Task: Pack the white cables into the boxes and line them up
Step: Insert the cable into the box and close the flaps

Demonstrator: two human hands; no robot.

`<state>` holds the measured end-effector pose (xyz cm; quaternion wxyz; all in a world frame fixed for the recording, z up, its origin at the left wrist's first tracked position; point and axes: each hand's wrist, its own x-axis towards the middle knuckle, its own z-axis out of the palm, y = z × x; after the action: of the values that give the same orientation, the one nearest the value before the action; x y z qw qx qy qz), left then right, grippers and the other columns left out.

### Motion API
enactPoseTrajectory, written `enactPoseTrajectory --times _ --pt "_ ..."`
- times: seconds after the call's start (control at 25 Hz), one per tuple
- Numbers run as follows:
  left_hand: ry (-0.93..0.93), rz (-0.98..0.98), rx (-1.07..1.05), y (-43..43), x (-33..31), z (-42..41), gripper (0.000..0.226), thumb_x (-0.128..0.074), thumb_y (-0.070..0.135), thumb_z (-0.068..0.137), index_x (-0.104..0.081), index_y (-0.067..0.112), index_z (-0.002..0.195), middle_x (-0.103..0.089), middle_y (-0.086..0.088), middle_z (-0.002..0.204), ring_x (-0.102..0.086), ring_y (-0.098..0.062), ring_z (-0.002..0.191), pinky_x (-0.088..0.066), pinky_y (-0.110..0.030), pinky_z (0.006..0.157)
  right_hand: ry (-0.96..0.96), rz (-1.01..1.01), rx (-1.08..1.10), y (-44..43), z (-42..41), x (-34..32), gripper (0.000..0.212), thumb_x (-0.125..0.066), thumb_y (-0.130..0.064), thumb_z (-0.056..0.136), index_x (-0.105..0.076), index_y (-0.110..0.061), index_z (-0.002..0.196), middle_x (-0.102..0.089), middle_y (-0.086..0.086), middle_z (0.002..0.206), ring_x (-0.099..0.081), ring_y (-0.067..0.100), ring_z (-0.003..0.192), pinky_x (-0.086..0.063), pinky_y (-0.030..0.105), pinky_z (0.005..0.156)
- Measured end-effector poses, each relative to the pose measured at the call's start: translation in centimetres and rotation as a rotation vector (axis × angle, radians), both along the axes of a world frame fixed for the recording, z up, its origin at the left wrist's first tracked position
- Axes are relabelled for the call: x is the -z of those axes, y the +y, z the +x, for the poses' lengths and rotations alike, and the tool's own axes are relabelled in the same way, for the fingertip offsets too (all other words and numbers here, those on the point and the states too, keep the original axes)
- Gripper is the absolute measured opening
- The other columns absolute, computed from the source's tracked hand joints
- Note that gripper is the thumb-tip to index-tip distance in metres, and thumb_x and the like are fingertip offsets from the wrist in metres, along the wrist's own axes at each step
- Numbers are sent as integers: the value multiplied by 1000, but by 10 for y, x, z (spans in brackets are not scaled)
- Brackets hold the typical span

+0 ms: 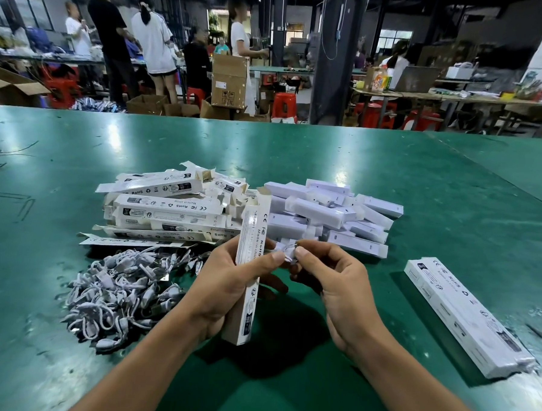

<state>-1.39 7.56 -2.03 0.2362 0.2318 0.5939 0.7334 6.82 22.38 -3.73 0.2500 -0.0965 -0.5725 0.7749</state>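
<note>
- Our left hand (224, 284) has its grip wrapped around a printed box (250, 267). The box stands nearly upright with its flap end up, which we judge keeps the mouth clear for loading.
- Our right hand (334, 287) pinches a small folded white cable (284, 251) between thumb and fingertips, just beside the box at mid-height. The left thumb touches the cable too, likely steadying the bundle so it stays compact.
- The cable is not yet in the box; it must still go up to the open end.
- The pile of loose cables (121, 285) lies on the green table (390, 180) near our left forearm, within easy reach.
- The heap of empty boxes (169, 206) sits behind that pile, with plain white sleeves (332, 214) just to its right.
- The row of closed boxes (468, 316) lies side by side, well apart to the right, apparently the finished line-up.
</note>
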Motion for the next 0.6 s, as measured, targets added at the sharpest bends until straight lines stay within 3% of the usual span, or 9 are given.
enactPoseTrajectory --times 0.16,0.32,0.44,0.6 --pt "60 -16 -143 4 4 1 36 -82 35 66 -70 14 93 -76 -7 82 -72 -20 73 -61 -32 64 5 183 19 -9 2 5 11 -79 -16 87 -79 -26 92 -78 3 89 -75 15 82 -57 19 74" --pt "155 -102 -188 5 3 1 32 -81 27 77 -63 11 99 -71 -3 74 -63 -23 57 -54 -32 46 15 209 7 -11 3 3 18 -84 -26 79 -79 -32 95 -79 0 92 -75 14 89 -57 20 79" --pt "237 -176 -222 6 3 2 18 -77 24 86 -64 18 98 -70 -6 80 -62 -17 63 -55 -35 53 -2 289 45 -8 4 2 17 -86 -23 81 -79 -31 93 -79 -2 92 -75 15 90 -59 25 83" --pt "250 -200 -224 6 3 4 19 -76 32 85 -66 22 98 -71 -6 81 -62 -18 64 -54 -35 57 -14 326 50 -7 4 1 15 -82 -16 84 -77 -25 96 -79 -3 91 -76 14 89 -60 27 84"
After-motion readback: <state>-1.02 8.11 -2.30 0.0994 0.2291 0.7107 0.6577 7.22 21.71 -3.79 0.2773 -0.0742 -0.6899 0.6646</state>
